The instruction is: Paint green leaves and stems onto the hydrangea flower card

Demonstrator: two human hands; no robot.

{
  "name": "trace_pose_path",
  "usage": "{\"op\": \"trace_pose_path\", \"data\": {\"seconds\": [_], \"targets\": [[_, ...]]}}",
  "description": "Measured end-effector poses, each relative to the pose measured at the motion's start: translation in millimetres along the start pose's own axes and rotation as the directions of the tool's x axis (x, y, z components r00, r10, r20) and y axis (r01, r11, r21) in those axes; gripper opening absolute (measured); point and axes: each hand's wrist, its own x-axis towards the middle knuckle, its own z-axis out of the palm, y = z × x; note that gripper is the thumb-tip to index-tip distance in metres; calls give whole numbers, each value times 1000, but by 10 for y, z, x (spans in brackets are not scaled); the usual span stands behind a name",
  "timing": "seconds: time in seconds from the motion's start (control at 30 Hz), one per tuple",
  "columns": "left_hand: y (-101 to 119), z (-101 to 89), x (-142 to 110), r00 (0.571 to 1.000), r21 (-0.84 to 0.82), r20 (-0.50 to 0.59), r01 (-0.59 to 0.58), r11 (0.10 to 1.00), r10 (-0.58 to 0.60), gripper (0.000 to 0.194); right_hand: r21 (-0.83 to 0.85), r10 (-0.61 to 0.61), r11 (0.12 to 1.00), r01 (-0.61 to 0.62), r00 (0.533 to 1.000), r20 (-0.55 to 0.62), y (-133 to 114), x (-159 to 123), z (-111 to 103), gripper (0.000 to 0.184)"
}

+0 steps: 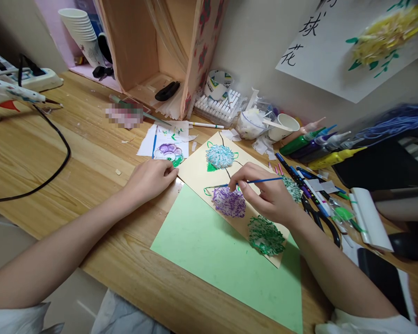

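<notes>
The wooden table [90,155] bears a green sheet [209,260], partly beneath the cream card [195,172], which is the landmark; a pale wall [257,51] stands behind, with a flower poster [313,65] behind right of the card. Behind left of the card: open box [153,51]; left: paint palette [167,152] on white paper; far left: glue gun [14,96]. Behind right: paper cup [288,124] and yellow paint bottle [334,158]; right: loose pens and black-handled scissors [329,227], crowding the right forearm. The right hand [268,192], above the card, holds the brush [261,181] in a narrow finger pinch, tip at a green leaf outline beside the purple flower [229,202]; the left hand [151,178] rests at the card's left corner, fingers curled; its grip is hidden and cannot be told.
</notes>
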Motion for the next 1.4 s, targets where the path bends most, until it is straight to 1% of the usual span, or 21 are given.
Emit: {"op": "trace_pose_path", "data": {"seconds": [0.17,0.33,0.9,1.1,1.27,1.4], "targets": [[-6,3,1,1000,-1,-4,-3,1000,3,35,-23,-3,1000,4,1000,23,12,1,-8,16],[-11,2,2,1000,-4,-6,0,1000,0,34,-23,-3,1000,2,1000,-5,19,-6,-37,16],[12,-3,12,1000,2,5,17,1000,-17,33,-63,41,997,-41,999,0,48,6,-44,17],[5,-2,10,1000,1,8,6,1000,-6,33,-24,77,997,-78,996,-37,37,6,-67,18],[4,0,8,1000,-1,4,1,1000,-1,33,-15,85,996,-86,996,-19,49,29,-63,18],[4,2,6,1000,-4,1,2,1000,-2,33,23,122,992,-121,992,-41,64,39,-67,19]]}}
